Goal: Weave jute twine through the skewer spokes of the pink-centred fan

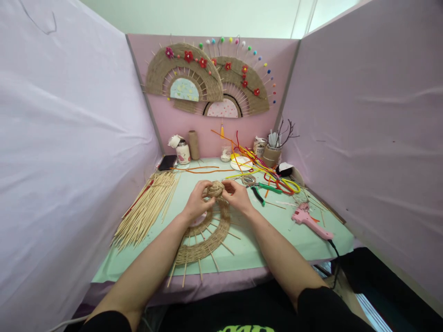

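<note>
Both hands hold a small ball of tan twine between them, over the top end of a half-made woven fan. My left hand pinches its left side, fingers closed. On the other side, my right hand grips it with thumb and fingertips. Beneath them lies the woven fan, a curved band of twine laced through thin sticks that poke out past its outer edge. Its pale inner piece is partly covered by my left hand and forearm.
Thin wooden sticks lie heaped at left, near a black phone. Green-handled pliers, tangled coloured pipe cleaners and a corded pink glue gun lie at right. Jars and a cardboard tube stand behind; finished fans hang above.
</note>
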Demonstrator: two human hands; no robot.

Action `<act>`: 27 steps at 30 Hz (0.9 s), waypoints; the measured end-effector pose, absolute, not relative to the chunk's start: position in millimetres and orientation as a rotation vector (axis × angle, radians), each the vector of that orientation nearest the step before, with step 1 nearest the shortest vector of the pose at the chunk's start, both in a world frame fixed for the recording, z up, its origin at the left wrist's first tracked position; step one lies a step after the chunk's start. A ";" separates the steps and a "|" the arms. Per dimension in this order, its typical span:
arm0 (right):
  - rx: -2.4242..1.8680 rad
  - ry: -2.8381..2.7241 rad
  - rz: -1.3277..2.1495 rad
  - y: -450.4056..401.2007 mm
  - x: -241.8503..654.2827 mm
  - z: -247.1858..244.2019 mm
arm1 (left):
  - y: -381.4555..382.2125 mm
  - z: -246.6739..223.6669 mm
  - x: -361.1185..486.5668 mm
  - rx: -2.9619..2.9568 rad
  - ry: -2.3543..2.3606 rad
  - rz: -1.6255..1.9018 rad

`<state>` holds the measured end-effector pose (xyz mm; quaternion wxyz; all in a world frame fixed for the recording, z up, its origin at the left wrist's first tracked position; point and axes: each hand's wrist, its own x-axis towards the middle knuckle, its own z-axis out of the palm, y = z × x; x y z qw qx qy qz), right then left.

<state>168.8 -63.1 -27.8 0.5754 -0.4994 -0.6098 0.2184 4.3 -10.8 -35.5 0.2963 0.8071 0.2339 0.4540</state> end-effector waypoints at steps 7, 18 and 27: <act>-1.174 -1.291 0.575 -53.9 172.3 -37.5 | -16.2 -30.5 3.5 2.211 0.559 1.161; -1.036 -0.754 1.149 -48.9 179.4 -31.3 | -12.8 -28.1 10.8 1.432 0.487 0.944; -1.009 -0.578 0.955 -44.2 195.4 -30.2 | 4.5 -22.1 1.5 1.104 0.587 1.001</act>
